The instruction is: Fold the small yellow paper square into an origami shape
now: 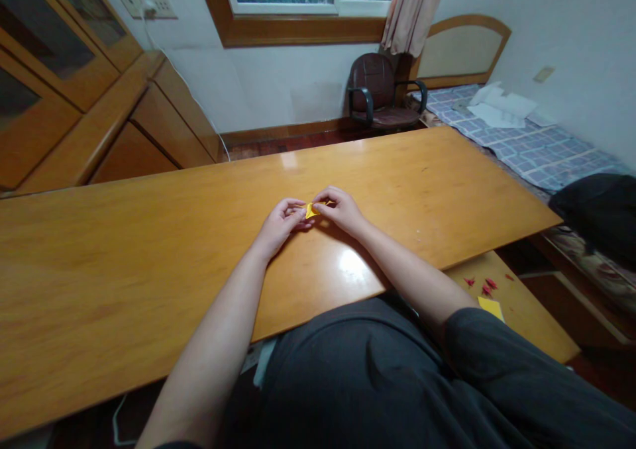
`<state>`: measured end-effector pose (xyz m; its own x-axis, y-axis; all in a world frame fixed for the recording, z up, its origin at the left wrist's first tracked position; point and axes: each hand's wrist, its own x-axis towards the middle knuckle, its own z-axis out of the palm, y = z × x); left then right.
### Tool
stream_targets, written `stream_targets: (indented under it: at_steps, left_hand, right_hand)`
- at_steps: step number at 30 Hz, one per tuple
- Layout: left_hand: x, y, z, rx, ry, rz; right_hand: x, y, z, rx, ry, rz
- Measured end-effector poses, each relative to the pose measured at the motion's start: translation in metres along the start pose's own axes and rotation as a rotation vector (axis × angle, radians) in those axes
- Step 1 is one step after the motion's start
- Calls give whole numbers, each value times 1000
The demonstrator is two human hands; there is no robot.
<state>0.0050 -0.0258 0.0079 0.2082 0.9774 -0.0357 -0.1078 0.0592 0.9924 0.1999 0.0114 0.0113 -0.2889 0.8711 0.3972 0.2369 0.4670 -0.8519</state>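
A small folded piece of yellow paper (pixel 310 211) is held between my two hands, just above the wooden table (pixel 149 250). My left hand (pixel 284 225) pinches its left side between thumb and fingers. From the other side my right hand (pixel 338 210) grips it, thumb and index finger pressed together. A thin yellow tip shows past the right fingers. Much of the paper is covered by my fingers, so its full shape is hidden.
On a lower board (pixel 527 323) at the right lie several small red folded papers (pixel 489 285) and a yellow paper sheet (pixel 491 308). A brown armchair (pixel 375 91) stands beyond the table. A bed (pixel 517 144) with a black bag (pixel 599 214) is at the right.
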Motion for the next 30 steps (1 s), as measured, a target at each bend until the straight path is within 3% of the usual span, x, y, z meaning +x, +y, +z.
stream_targets:
  at_steps: [8,26,30]
  left_hand:
    - [-3,3,4,-38,5,-29]
    - [1,-3,6,237,165,127]
    - [1,-2,5,335,208,185]
  right_hand:
    - [-3,0,5,-50,25,-49]
    - [-4,0,4,-94,-32,-143]
    - [-5,0,4,-45,-64,-110]
